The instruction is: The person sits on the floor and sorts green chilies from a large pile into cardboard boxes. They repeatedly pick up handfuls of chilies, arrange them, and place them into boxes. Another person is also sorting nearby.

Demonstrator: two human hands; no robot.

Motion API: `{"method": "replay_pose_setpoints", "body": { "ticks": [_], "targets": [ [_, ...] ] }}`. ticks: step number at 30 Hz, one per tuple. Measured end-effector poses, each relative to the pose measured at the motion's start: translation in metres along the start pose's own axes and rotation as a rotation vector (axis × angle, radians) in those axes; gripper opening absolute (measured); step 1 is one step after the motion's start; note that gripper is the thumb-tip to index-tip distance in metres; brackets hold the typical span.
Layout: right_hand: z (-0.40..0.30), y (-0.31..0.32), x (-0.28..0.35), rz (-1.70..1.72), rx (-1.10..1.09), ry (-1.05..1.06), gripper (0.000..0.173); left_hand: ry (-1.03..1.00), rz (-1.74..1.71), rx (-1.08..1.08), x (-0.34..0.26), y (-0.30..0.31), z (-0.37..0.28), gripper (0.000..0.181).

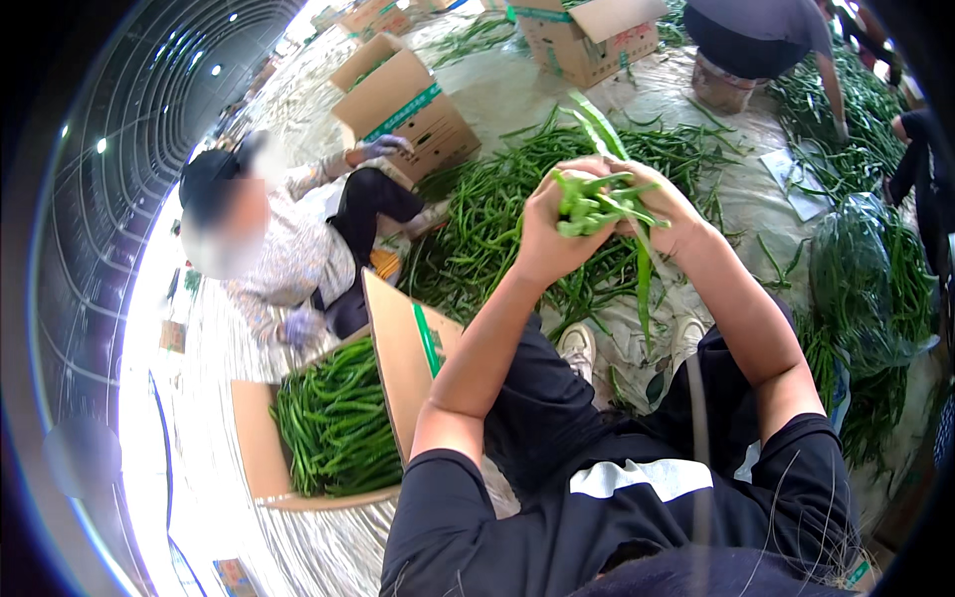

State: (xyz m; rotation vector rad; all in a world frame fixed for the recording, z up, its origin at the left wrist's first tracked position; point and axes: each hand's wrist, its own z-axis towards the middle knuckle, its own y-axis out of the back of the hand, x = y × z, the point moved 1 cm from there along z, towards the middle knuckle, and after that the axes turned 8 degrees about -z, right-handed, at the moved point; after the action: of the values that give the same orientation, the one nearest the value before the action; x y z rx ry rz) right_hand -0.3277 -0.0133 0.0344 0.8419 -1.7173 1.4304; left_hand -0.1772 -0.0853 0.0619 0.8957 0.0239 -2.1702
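Note:
A bunch of long green chili peppers [586, 209] is gathered between my two hands, their stem ends turned up toward me. My left hand [548, 235] wraps the near left side of it. From the right, my right hand [664, 209] closes around the same bunch, and its fingers are partly hidden by the peppers. One pepper [643, 280] dangles below the right hand, while paler ones [604, 127] stick out beyond the fingertips. Under and past my hands, a loose heap of green peppers [477, 216] spreads over the ground sheet.
At my left stands an open cardboard carton [257, 448] of neatly laid peppers. A person with gloves [298, 224] sits beyond it, near another carton [425, 127]. A clear plastic bag of peppers [858, 276] lies at right. Another person [761, 37] bends over peppers farther off.

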Motion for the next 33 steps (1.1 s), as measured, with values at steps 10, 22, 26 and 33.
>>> {"method": "replay_pose_setpoints", "body": {
  "ticks": [10,22,26,33],
  "targets": [
    [-0.013,0.039,-0.047,-0.441,-0.148,0.197,0.035,0.188,-0.173,-0.234,-0.017,-0.036,-0.068,0.062],
    [-0.058,-0.034,-0.017,-0.614,-0.028,-0.174,0.049,0.170,-0.077,-0.502,-0.052,-0.008,-0.063,0.040],
    [-0.069,-0.063,0.002,-0.715,0.178,-0.063,0.029,0.466,-0.621,-0.719,-0.038,0.002,-0.082,0.024],
    [-0.087,-0.098,-0.037,-1.118,0.106,-0.065,0.036,0.841,-1.496,-0.690,-0.055,0.013,-0.133,0.023]
  ]
}}
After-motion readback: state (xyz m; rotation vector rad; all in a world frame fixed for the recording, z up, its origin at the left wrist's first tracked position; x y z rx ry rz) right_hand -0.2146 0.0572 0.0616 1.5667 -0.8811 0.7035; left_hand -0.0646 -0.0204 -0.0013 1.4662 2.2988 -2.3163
